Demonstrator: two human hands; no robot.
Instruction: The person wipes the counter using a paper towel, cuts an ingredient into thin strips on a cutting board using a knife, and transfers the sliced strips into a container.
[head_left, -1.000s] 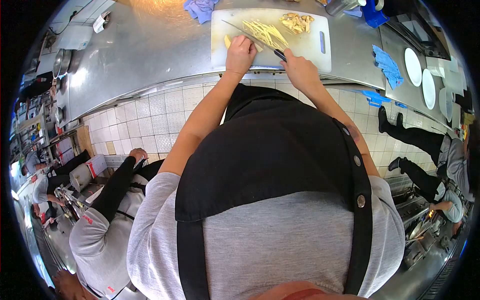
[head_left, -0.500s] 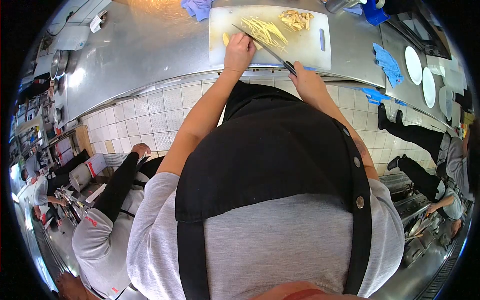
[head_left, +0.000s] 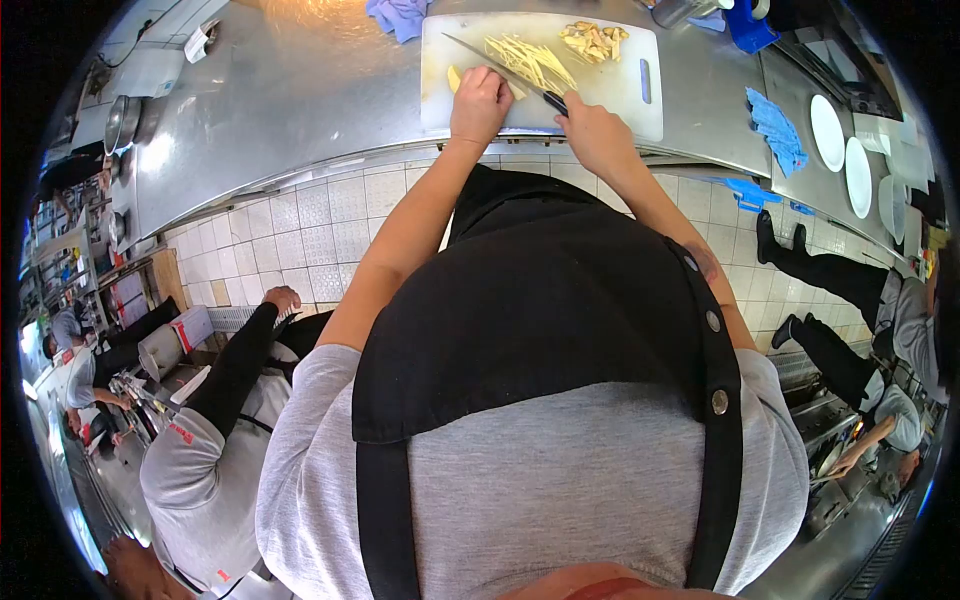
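Observation:
A white cutting board (head_left: 600, 115) lies at the steel counter's front edge. Closed around the black handle of a knife (head_left: 497, 67), my right hand (head_left: 597, 135) is at the board's front edge, and the blade points up and left over the board. My left hand (head_left: 481, 103) presses with bent fingers on a pale yellow piece (head_left: 515, 91), mostly hidden beneath it. Another yellow piece (head_left: 454, 78) lies just left of that hand. Thin yellow strips (head_left: 530, 60) are spread behind the blade, and a heap of brownish-yellow chunks (head_left: 594, 42) sits at the back right.
A purple cloth (head_left: 398, 15) lies behind the board on the steel counter (head_left: 290, 100). To the right are a blue cloth (head_left: 776, 128), white oval plates (head_left: 827, 132) and a blue holder (head_left: 750, 28). Co-workers (head_left: 205, 470) stand at lower left and far right (head_left: 900, 320).
My right hand has moved slightly left and up, carrying the knife, whose tip now reaches further up and left. My left hand has barely moved. A co-worker at far right has shifted an arm.

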